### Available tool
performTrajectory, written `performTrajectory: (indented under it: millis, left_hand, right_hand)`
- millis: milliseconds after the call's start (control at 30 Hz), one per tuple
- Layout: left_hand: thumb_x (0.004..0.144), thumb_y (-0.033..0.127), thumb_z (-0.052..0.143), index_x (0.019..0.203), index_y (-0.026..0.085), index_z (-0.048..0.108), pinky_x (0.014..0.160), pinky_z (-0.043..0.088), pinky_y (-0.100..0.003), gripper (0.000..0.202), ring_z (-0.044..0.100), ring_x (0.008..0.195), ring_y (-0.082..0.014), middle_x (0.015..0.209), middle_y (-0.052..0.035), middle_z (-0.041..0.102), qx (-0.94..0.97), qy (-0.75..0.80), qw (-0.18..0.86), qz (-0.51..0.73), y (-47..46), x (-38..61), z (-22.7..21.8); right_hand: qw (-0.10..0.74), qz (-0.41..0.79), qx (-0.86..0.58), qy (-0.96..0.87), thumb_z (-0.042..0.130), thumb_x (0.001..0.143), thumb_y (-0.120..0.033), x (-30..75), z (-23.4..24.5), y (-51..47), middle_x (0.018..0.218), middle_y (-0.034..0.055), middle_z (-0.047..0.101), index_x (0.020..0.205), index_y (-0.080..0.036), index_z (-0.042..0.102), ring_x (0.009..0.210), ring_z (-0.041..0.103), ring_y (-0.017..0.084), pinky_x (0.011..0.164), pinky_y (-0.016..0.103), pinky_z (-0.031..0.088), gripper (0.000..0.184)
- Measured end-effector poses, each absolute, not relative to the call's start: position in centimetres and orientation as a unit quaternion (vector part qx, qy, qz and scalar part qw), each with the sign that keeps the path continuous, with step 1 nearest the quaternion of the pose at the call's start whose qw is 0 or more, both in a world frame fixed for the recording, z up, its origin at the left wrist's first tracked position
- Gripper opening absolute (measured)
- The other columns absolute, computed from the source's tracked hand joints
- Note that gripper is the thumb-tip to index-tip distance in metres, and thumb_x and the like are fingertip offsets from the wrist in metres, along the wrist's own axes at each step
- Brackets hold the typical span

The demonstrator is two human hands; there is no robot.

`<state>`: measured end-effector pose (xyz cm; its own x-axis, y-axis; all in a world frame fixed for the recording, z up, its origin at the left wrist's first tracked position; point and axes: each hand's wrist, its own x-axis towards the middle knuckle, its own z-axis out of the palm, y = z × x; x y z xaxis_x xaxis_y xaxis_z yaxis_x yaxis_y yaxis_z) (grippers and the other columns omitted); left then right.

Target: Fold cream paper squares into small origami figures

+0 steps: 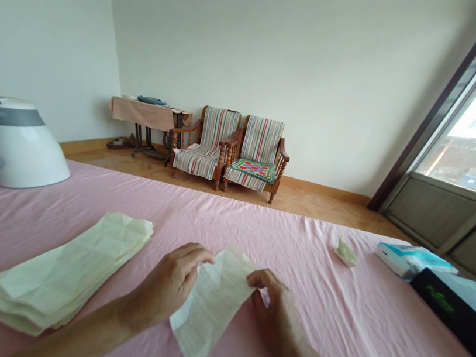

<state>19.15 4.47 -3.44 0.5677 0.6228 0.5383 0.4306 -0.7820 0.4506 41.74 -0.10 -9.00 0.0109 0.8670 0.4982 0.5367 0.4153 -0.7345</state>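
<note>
A thin, pale, creased sheet of paper [213, 311] lies at a slant in front of me, with faint lines across it. My left hand [175, 279] is closed at the sheet's upper left edge, its fingers curled over the paper. On the opposite edge, my right hand [275, 311] pinches the paper between thumb and fingers. Left of my hands is a stack of similar pale, fold-marked sheets [60, 272]. A small folded paper piece [346, 253], pointed like a little boat, stands apart at the right.
Everything rests on a table with a pink cloth [163, 206]. A white and grey jug [25, 145] stands at the far left. A tissue pack [415, 259] and a black box [445, 308] lie at the right. Beyond are two wooden chairs [217, 152] and a cloth-covered side table [149, 114].
</note>
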Motion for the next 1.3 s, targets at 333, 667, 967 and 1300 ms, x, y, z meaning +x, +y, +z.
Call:
performTrajectory:
  millis: [333, 667, 967, 1300]
  left_hand:
    - [0.08, 0.0, 0.054, 0.131, 0.027, 0.046, 0.103, 0.042, -0.037, 0.058, 0.05, 0.119, -0.0186, 0.126, -0.0048, 0.054, 0.917, 0.259, 0.167, 0.253, 6.4, 17.8, -4.7]
    - [0.092, 0.002, 0.043, 0.131, 0.023, 0.048, 0.103, 0.043, -0.039, 0.045, 0.05, 0.118, -0.0197, 0.126, -0.0084, 0.056, 0.938, 0.214, 0.073, 0.264, 6.4, 17.9, -5.2]
    - [0.095, 0.011, 0.046, 0.116, 0.016, 0.056, 0.085, 0.051, -0.037, 0.024, 0.06, 0.096, -0.0214, 0.102, -0.0103, 0.066, 0.926, 0.124, 0.025, 0.355, 6.1, 17.9, -5.1]
    - [0.09, 0.026, 0.053, 0.099, 0.016, 0.063, 0.066, 0.049, -0.026, 0.016, 0.063, 0.076, -0.0184, 0.086, -0.0065, 0.066, 0.829, 0.25, 0.236, 0.441, 5.1, 18.2, -4.4]
  right_hand:
    - [0.563, 0.335, -0.483, -0.581, 0.053, 0.074, -0.023, 43.4, -8.5, 0.7, 0.089, 0.0053, 0.065, 0.073, -0.021, 0.05, 0.078, 0.063, 0.017, 0.065, 0.028, 0.048, 0.004]
    - [0.584, 0.444, -0.405, -0.546, 0.064, 0.077, -0.046, 43.6, -7.6, 0.5, 0.086, 0.0048, 0.063, 0.073, -0.022, 0.047, 0.07, 0.059, 0.015, 0.061, 0.027, 0.045, 0.031]
    - [0.565, 0.457, -0.408, -0.553, 0.067, 0.076, -0.04, 43.1, -7.8, 0.4, 0.085, 0.0026, 0.061, 0.075, -0.022, 0.047, 0.066, 0.057, 0.014, 0.057, 0.025, 0.044, 0.027]
    - [0.569, 0.31, -0.489, -0.583, 0.069, 0.072, -0.038, 42.7, -6.1, -0.5, 0.096, 0.0067, 0.059, 0.068, -0.021, 0.064, 0.099, 0.052, 0.024, 0.086, 0.035, 0.04, 0.018]
